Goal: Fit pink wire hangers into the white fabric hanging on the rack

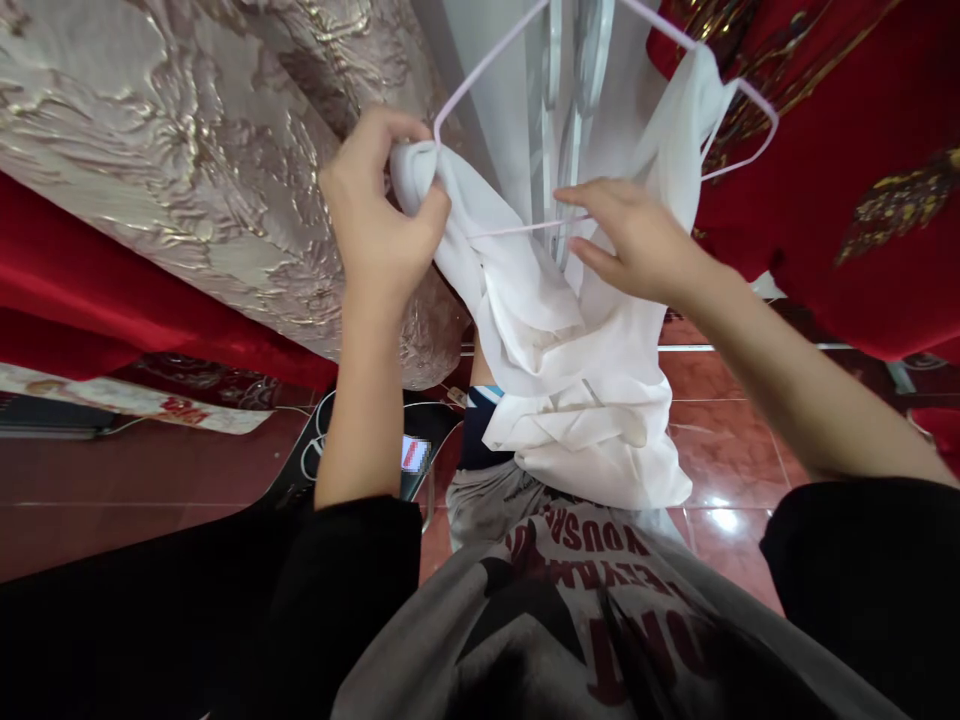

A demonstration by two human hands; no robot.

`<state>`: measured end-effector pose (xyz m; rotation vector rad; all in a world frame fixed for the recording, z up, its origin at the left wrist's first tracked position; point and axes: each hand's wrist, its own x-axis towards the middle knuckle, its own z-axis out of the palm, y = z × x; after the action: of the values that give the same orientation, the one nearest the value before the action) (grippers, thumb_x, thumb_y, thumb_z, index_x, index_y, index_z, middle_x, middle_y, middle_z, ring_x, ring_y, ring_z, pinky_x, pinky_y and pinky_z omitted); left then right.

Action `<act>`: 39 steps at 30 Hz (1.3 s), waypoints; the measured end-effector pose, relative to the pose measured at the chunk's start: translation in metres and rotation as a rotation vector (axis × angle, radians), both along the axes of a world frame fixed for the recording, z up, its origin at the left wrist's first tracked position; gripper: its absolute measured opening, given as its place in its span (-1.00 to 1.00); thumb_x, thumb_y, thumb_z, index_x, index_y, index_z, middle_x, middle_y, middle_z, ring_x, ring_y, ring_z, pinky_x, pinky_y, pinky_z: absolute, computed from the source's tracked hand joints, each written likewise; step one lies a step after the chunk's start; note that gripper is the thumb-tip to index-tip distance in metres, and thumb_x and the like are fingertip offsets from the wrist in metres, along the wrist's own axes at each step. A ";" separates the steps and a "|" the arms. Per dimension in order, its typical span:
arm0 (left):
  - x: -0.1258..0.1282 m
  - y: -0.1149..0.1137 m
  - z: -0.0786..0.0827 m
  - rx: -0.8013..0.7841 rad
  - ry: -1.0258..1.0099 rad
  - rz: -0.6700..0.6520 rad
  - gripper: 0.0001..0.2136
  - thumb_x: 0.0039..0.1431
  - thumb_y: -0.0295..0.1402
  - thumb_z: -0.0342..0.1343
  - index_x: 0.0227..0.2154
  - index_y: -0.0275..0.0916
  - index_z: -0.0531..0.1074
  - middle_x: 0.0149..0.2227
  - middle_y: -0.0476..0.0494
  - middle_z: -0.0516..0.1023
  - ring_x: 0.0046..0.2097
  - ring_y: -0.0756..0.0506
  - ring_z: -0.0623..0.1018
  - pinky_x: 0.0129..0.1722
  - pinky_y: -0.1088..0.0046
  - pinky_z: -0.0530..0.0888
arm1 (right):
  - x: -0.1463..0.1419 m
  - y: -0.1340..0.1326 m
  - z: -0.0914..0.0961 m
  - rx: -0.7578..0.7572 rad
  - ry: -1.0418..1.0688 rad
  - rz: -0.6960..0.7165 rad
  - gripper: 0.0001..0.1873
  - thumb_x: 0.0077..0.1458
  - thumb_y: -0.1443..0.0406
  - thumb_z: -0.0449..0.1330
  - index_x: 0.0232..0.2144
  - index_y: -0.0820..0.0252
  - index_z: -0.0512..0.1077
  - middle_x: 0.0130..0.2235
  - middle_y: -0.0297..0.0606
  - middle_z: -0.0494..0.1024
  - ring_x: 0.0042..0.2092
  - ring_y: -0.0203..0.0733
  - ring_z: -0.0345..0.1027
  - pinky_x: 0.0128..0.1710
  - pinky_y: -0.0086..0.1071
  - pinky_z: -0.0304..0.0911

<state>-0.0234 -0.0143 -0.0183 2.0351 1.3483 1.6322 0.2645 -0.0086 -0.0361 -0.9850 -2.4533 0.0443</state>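
Note:
A white garment [577, 350] of thin cloth hangs on a pale pink hanger [491, 62] in front of my body. My left hand [386, 200] grips the garment's left shoulder, thumb and fingers around the cloth close to the hanger's end. On the other side, the right shoulder strap sits over the hanger, whose hooked tip sticks out past it. My right hand [630, 235] is by the hanger's lower bar at the neck opening, with thumb and fingers apart. Whether its fingertips touch the bar I cannot tell. The lower part of the garment lies in folds near my lap.
Embossed beige-gold fabric [172, 150] hangs at the left, and red cloth with gold decoration [840, 180] at the right. White metal bars [553, 60] stand behind the hanger. A phone [415, 454] with a lit screen lies on a black surface at the lower left, near a white cable [309, 455].

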 end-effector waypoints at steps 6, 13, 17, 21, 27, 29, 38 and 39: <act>0.013 -0.033 -0.040 0.255 -0.107 0.129 -0.49 0.08 -0.26 0.40 0.06 -0.16 0.35 0.10 -0.18 0.36 0.22 -0.27 0.30 0.31 0.14 0.17 | -0.023 -0.012 -0.051 0.132 0.083 -0.281 -0.54 0.38 0.12 -0.15 0.09 0.06 0.44 -0.20 -0.14 0.50 -0.08 -0.11 0.32 0.05 -0.15 0.16; 0.066 -0.051 -0.108 0.180 -0.454 0.296 -0.51 0.19 -0.05 0.25 0.07 -0.11 0.24 0.05 -0.22 0.39 0.08 -0.24 0.47 0.09 0.09 0.40 | -0.037 -0.032 -0.057 0.186 0.133 -0.296 -0.53 0.40 0.17 -0.17 0.12 0.03 0.43 -0.14 -0.18 0.50 -0.10 -0.16 0.28 0.04 -0.18 0.12; 0.070 -0.037 -0.107 0.058 -0.423 0.159 -0.64 0.20 -0.10 0.25 -0.08 -0.19 0.39 -0.11 -0.15 0.52 -0.05 -0.17 0.55 -0.01 0.25 0.48 | -0.031 -0.030 -0.056 0.172 0.151 -0.300 -0.53 0.40 0.15 -0.16 0.10 0.05 0.46 -0.18 -0.18 0.49 -0.11 -0.16 0.28 0.04 -0.19 0.11; 0.073 -0.041 -0.095 -0.007 -0.475 0.164 -0.87 0.19 -0.29 0.22 -0.31 -0.24 0.52 -0.37 -0.04 0.54 -0.25 -0.11 0.56 -0.22 0.37 0.50 | -0.026 -0.033 -0.053 0.158 0.209 -0.321 -0.54 0.38 0.15 -0.15 -0.01 0.04 0.52 -0.24 -0.17 0.51 -0.16 -0.16 0.27 0.03 -0.19 0.13; 0.073 -0.062 -0.072 0.033 -0.693 0.098 -0.92 0.08 -0.47 0.21 -0.39 -0.20 0.58 -0.37 -0.04 0.60 -0.26 -0.13 0.60 -0.16 0.30 0.54 | -0.028 -0.033 -0.049 0.127 0.217 -0.316 -0.52 0.37 0.11 -0.16 -0.06 0.05 0.53 -0.24 -0.16 0.53 -0.15 -0.14 0.31 0.02 -0.16 0.19; 0.065 -0.069 -0.057 -0.018 -0.727 -0.048 -0.95 0.08 -0.46 0.25 -0.40 -0.20 0.59 -0.32 -0.07 0.63 -0.20 -0.16 0.62 -0.08 0.24 0.55 | -0.027 -0.033 -0.049 0.116 0.223 -0.310 -0.52 0.37 0.10 -0.16 -0.05 0.05 0.52 -0.23 -0.16 0.52 -0.13 -0.13 0.32 0.04 -0.15 0.20; 0.009 -0.036 0.012 -0.125 -0.538 -0.557 -0.78 0.17 -0.19 0.33 -0.21 -0.20 0.59 -0.08 0.00 0.62 0.21 -0.23 0.48 0.35 0.05 0.30 | -0.024 -0.038 -0.044 0.068 0.243 -0.284 -0.54 0.37 0.06 -0.13 -0.05 0.02 0.51 -0.21 -0.17 0.52 -0.10 -0.11 0.34 0.09 -0.10 0.18; 0.001 -0.025 0.012 -0.123 -0.605 -0.607 -0.80 0.20 -0.23 0.30 -0.19 -0.21 0.57 -0.07 0.02 0.61 0.25 -0.18 0.45 0.35 0.10 0.30 | -0.024 -0.037 -0.044 0.071 0.240 -0.277 -0.54 0.37 0.06 -0.13 -0.04 0.02 0.51 -0.21 -0.17 0.52 -0.10 -0.11 0.34 0.08 -0.11 0.19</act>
<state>-0.0224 -0.0390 -0.0066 1.4763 0.5354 1.6135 0.2404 -0.0455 -0.0801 -1.2045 -2.0715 -0.0175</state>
